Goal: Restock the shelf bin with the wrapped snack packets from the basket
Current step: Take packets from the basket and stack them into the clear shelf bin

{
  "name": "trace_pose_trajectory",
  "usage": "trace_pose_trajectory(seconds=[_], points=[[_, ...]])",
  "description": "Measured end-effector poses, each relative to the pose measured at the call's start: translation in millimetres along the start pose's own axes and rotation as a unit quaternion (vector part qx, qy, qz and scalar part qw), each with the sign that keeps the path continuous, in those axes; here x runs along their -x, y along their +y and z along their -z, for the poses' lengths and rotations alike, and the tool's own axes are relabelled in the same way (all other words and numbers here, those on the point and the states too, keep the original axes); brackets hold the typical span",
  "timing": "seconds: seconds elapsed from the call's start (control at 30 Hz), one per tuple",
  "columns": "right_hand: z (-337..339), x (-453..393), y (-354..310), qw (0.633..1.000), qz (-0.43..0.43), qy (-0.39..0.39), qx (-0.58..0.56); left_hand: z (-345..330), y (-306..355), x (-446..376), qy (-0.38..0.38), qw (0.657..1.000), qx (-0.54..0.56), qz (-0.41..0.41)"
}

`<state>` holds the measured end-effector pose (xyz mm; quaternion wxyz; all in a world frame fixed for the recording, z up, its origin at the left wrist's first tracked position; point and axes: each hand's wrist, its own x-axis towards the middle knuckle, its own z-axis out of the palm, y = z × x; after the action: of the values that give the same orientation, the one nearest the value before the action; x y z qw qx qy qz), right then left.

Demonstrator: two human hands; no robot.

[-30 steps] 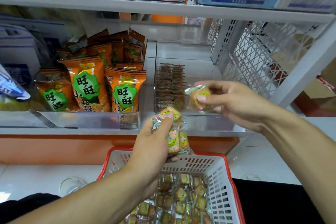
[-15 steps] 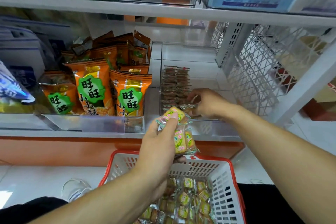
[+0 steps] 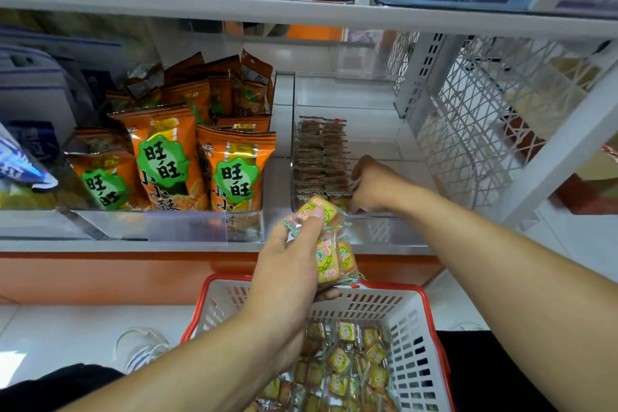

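Observation:
A clear shelf bin (image 3: 384, 228) holds a row of wrapped snack packets (image 3: 321, 157) standing on edge along its left side. My right hand (image 3: 374, 187) is inside the bin at the front end of that row. Its curled fingers pinch a packet that is mostly hidden. My left hand (image 3: 287, 264) grips a small bunch of yellow-green wrapped packets (image 3: 329, 261) in front of the shelf edge, above the basket. The red-rimmed white basket (image 3: 431, 318) sits below with several more packets (image 3: 351, 368) in it.
Orange snack bags (image 3: 167, 160) fill the bin to the left. A white mesh side panel (image 3: 468, 130) closes the shelf on the right. The upper shelf board (image 3: 301, 15) runs low overhead. The right half of the clear bin is bare.
My right hand carried one packet from in front of the shelf into the bin and now stays at the front of the row. My left hand kept its bunch nearly still.

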<state>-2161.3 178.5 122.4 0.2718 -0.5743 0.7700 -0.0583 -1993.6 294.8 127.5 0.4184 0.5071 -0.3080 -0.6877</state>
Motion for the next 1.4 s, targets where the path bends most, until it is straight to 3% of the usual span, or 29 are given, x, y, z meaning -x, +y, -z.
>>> trace_pose_trajectory(seconds=[0.13,0.23,0.3,0.37,0.4,0.47,0.57,0.73,0.83,0.93,1.07,1.27,1.37,1.4], points=[[-1.5,-0.2,3.1,1.0,0.009,0.0,-0.028,1.2,-1.4,-1.0,0.005,1.0,0.001,-0.002],[5.3,2.3,4.2,0.998,0.018,-0.008,0.056,1.4,-1.8,-1.9,0.004,1.0,0.003,-0.001],[20.3,7.7,4.5,0.993,0.039,0.053,0.099,1.3,-1.6,-1.9,-0.003,1.0,0.001,-0.002],[34.2,20.6,3.6,0.987,0.093,0.128,0.013,1.6,-0.9,-1.0,-0.017,1.0,-0.003,-0.009],[37.6,31.1,3.0,0.983,0.124,0.119,-0.068,1.7,-0.8,-0.2,-0.025,1.0,-0.007,-0.016],[36.9,57.7,2.1,0.962,0.163,-0.016,-0.22,1.5,-0.4,2.0,-0.047,0.998,-0.01,-0.037],[26.0,88.1,4.5,0.919,0.184,-0.18,-0.3,0.5,-0.6,4.3,-0.086,0.992,-0.027,-0.085],[27.7,97.3,10.7,0.872,0.157,-0.214,-0.411,3.6,-3.1,4.6,-0.089,0.98,-0.083,-0.155],[29.8,96.7,15.7,0.854,0.086,-0.207,-0.469,7.7,-5.5,1.0,-0.067,0.982,-0.092,-0.151],[36.7,96.0,22.7,0.833,0.072,-0.204,-0.51,10.4,-6.6,-0.7,-0.049,0.982,-0.105,-0.151],[34.8,100.0,26.5,0.839,0.084,-0.238,-0.483,9.0,-5.8,0.9,-0.055,0.974,-0.134,-0.173],[23.8,105.0,19.3,0.846,0.086,-0.208,-0.484,8.3,-11.7,-2.0,-0.077,0.968,-0.171,-0.168],[28.1,99.0,16.2,0.832,0.096,-0.127,-0.531,8.8,-10.9,-3.8,-0.053,0.978,-0.167,-0.117],[29.3,94.5,17.1,0.851,0.107,-0.071,-0.509,9.5,-12.0,-4.7,-0.046,0.98,-0.162,-0.102]])
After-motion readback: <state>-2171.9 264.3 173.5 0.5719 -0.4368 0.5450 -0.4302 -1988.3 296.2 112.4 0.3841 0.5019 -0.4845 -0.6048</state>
